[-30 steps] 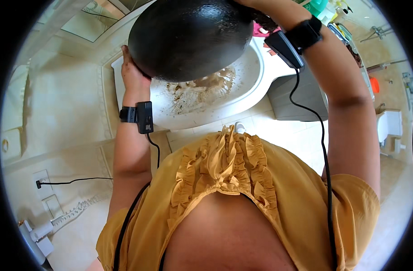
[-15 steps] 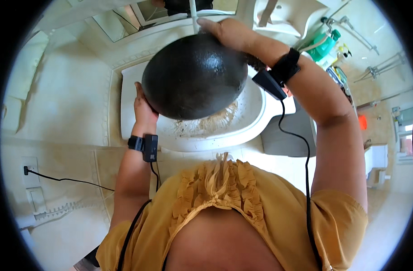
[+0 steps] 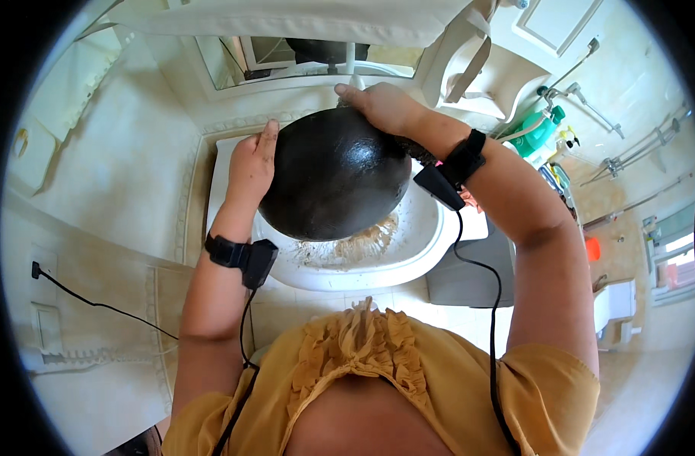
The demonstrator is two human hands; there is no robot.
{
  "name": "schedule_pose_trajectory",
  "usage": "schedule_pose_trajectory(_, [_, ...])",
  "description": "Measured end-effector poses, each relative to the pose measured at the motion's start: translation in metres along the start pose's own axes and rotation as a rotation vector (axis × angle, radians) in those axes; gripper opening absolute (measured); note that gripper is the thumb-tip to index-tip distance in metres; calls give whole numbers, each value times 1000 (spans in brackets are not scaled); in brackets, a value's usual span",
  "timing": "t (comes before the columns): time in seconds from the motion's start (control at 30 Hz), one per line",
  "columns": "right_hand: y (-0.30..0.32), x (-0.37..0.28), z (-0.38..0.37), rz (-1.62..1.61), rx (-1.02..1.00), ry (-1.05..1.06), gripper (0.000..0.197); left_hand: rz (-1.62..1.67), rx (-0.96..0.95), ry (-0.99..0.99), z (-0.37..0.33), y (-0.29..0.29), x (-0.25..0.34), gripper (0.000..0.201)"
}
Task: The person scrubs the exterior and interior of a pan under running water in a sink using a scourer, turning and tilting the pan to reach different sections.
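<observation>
I see a big black pan (image 3: 334,176) held bottom-up over the white sink (image 3: 427,251), tilted so its rounded underside faces me. My left hand (image 3: 251,163) lies flat against the pan's left rim, fingers stretched up along the edge, pressing rather than clenched. My right hand (image 3: 382,106) sits on the pan's top edge, fingers curled over the rim; how firmly that grip closes I cannot tell, since the fingertips are hidden behind the pan. Each wrist carries 1 black band with a cable running down the forearm. Below the pan, the sink holds brownish sludge (image 3: 359,247) spread across its basin. A mirror (image 3: 309,57) hangs above the sink. To the right of the sink stands a green bottle (image 3: 541,131), and further right an orange item (image 3: 593,248), too small to identify. Left of the sink, a black cord (image 3: 96,304) trails from a wall socket.
</observation>
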State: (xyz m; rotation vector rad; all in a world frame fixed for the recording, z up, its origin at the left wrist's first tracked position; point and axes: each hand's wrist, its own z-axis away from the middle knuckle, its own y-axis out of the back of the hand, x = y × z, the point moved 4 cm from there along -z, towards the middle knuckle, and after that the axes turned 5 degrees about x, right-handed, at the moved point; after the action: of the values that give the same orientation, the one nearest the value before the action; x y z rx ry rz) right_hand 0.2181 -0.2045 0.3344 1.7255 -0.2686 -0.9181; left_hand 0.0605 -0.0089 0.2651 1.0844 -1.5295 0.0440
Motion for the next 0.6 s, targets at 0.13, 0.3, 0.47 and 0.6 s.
schedule_pose_trajectory(0.13, [-6, -4, -11, 82, 176, 230, 54, 188, 71, -41, -8, -5, 12, 70])
schedule_pose_trajectory(0.3, [-26, -67, -8, 46, 107, 512, 41, 84, 58, -22, -22, -20, -3, 66])
schedule_pose_trajectory(0.47, [8, -8, 2, -116, -120, 329, 48, 39, 43, -25, -20, -9, -8, 64])
schedule_pose_trajectory(0.6, [-8, 10, 11, -159, 255, 247, 48, 136, 94, -2, -11, -13, -2, 65])
